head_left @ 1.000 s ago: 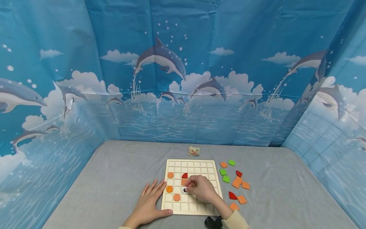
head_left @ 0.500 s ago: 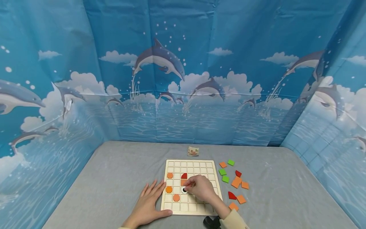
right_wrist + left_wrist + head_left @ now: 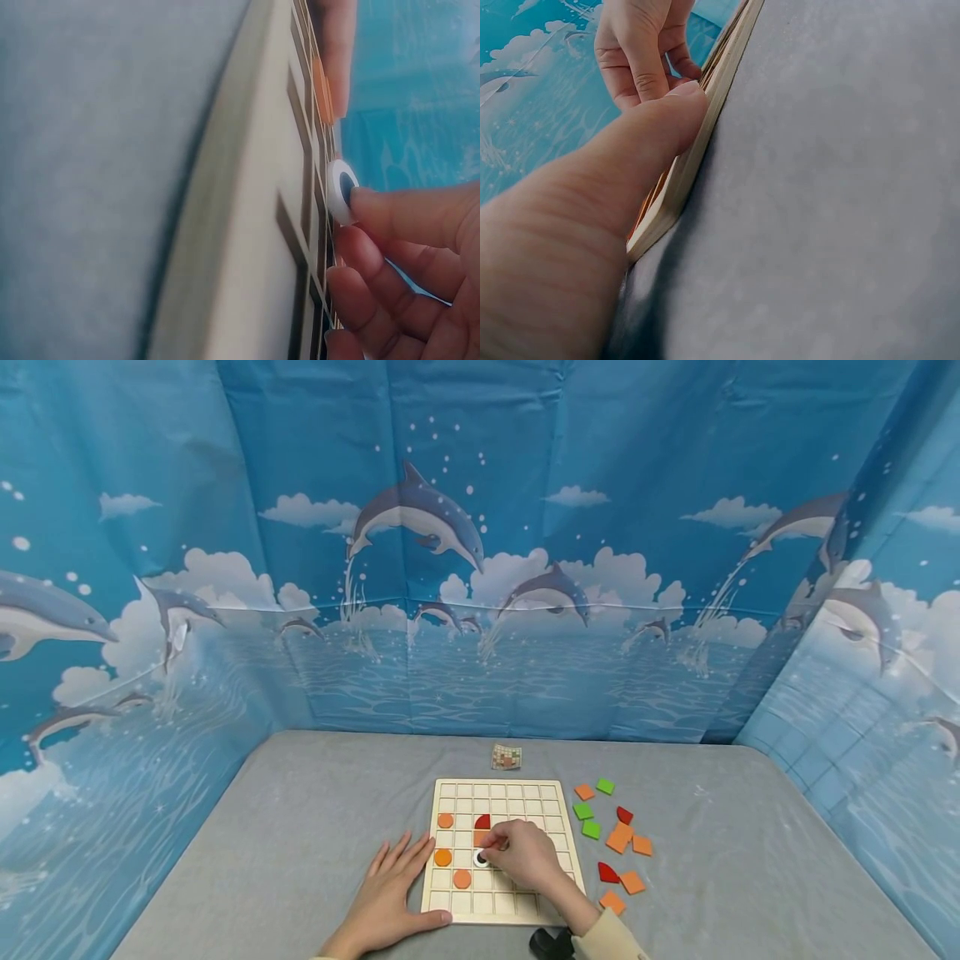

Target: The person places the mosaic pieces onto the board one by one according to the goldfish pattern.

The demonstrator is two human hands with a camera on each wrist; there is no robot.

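My right hand (image 3: 528,853) holds a white disc with a black centre (image 3: 342,192) between thumb and fingers, down on the wooden grid board (image 3: 525,906). The disc looks like a cartoon eye. Its place on the board lies just below an orange square (image 3: 480,837) and a red quarter-round piece (image 3: 483,821). My left hand (image 3: 393,891) lies spread at the board's left side, its fingertips by the left edge. The left thumb (image 3: 664,120) rests on the front rim. Orange round pieces (image 3: 462,878) sit in cells toward the left.
Right of the board lie loose orange squares (image 3: 619,837), green pieces (image 3: 582,811) and red quarter-round pieces (image 3: 608,872). A small patterned card (image 3: 506,757) lies behind the board. A black object (image 3: 551,943) is near the right sleeve. A dolphin-print curtain (image 3: 480,668) hangs beyond the grey table.
The white disc shifts very slightly left under the right fingertips. My left hand stays in place, and the whole head view drifts a little.
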